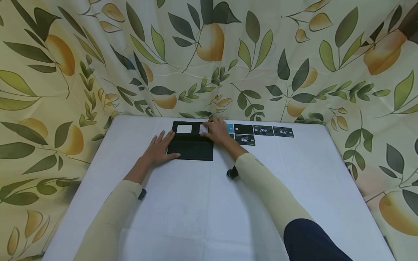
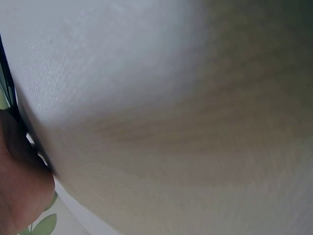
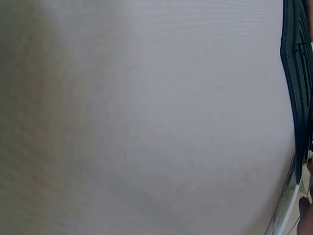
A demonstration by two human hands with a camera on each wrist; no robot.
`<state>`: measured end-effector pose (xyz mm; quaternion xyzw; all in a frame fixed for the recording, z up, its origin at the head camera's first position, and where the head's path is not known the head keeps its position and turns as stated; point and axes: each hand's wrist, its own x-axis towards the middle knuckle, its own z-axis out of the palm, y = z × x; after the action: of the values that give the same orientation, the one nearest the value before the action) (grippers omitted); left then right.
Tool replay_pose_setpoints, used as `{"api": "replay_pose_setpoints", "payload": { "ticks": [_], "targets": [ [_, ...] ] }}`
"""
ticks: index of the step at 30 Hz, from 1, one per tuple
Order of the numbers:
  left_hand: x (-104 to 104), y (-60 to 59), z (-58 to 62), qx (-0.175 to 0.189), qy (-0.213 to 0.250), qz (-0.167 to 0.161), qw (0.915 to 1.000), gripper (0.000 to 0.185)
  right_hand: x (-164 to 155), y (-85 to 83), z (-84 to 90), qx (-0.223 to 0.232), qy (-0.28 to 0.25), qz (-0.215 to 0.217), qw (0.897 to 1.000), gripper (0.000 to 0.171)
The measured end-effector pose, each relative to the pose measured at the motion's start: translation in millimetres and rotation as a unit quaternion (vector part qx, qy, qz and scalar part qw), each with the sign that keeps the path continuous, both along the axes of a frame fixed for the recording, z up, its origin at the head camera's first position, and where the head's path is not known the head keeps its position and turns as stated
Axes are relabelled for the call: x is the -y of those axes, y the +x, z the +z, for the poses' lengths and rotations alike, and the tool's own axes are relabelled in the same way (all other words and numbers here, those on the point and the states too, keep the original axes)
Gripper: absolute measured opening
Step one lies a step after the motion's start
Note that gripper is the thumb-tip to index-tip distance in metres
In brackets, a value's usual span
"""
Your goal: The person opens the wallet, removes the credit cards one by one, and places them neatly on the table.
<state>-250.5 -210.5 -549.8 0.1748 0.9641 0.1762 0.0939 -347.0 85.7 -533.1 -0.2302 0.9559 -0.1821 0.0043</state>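
A black wallet [image 1: 191,151] lies unfolded on the white-covered table, with a white panel [image 1: 184,129] showing in its upper left part. My left hand [image 1: 158,148] rests on the wallet's left edge, fingers spread and thumb near the lower half. At the upper right of the wallet, my right hand [image 1: 216,129] pinches a small pale, pinkish card [image 1: 203,129]. Fingers hide part of that card, so how far it sits in a slot cannot be told. In the right wrist view, the wallet's edge [image 3: 293,63] and some fingertips [image 3: 305,215] show at the right border.
Right of the wallet lie a blue card [image 1: 230,128], a plain black card [image 1: 243,129] and several black Vip cards [image 1: 263,130], set in two rows. The table's far edge runs just behind them. A leaf-and-fruit patterned curtain [image 1: 261,83] hangs beyond.
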Motion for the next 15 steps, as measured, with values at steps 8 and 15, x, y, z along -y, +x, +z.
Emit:
{"api": "replay_pose_setpoints", "payload": {
  "ticks": [8,15],
  "targets": [
    [-1.2,1.0,3.8,0.004,-0.013,0.001,0.9999,0.105,-1.1,-0.5,-2.1,0.004,-0.011,-0.007,1.000,0.057],
    [-2.9,2.2,6.6,0.002,-0.024,0.002,0.9997,0.106,-1.4,-2.2,-3.6,-0.002,0.013,0.005,1.000,0.062]
  ]
}}
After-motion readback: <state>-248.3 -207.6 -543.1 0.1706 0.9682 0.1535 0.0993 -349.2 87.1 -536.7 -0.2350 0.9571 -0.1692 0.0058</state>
